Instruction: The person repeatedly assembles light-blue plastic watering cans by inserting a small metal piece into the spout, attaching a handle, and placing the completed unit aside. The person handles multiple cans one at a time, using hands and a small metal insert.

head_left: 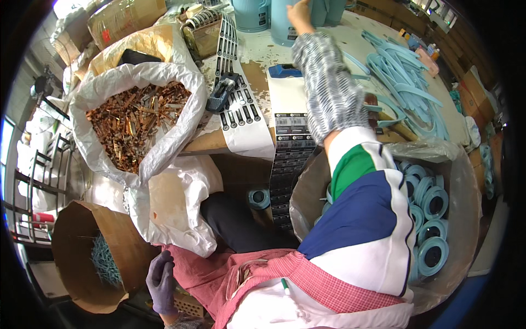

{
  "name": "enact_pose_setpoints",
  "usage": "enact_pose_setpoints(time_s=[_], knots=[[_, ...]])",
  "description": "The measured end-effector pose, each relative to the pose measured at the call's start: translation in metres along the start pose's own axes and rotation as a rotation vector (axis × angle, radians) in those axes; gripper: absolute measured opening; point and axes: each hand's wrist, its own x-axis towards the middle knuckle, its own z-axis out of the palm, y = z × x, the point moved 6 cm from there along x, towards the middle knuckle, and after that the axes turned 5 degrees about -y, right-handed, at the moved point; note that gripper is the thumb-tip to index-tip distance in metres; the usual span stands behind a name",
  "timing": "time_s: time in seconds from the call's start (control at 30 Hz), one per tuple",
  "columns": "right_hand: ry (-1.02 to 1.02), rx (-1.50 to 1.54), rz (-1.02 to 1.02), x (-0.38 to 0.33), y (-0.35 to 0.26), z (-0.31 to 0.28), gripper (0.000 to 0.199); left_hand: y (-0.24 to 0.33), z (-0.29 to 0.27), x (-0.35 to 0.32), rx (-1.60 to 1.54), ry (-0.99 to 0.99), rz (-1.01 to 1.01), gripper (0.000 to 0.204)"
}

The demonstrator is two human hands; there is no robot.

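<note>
My right hand (299,16) reaches to the far side of the worktable, its fingers closed at the upper part of a light blue plastic jug (284,30) with a small dark label. The top of that jug is cut off by the view's edge. Another light blue jug (251,16) with a side handle stands just left of it. My left hand (160,281), in a purple glove, hangs low beside my lap. Its fingers are loosely bent and nothing shows in them. A strip of black-and-white labels (293,142) runs off the table's near edge, below my right forearm.
A white sack (192,109) of brown metal-like pieces stands left. Below it is a cardboard drum (131,230) with blue bits. Right, a plastic-lined box (466,219) holds light blue rings. Light blue strips (405,82), a dark tool (223,90) and a blue tool (285,71) lie on the table.
</note>
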Motion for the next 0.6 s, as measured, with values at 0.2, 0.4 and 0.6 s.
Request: enact_pose_setpoints(time_s=[0.2, 0.4, 0.6], knots=[[-0.437, -0.139, -0.431, -0.178, -0.096, -0.058, 0.041, -0.025, -0.008, 0.0, -0.046, 0.074, -0.052, 0.027], [-0.656, -0.164, -0.421, -0.327, -0.117, -0.1, 0.033, -0.094, -0.068, -0.019, -0.055, 0.244, -0.036, 0.029], [-0.596, -0.143, -0.304, -0.299, -0.047, -0.118, 0.028, -0.31, -0.149, -0.21, -0.243, 0.955, -0.215, 0.029]])
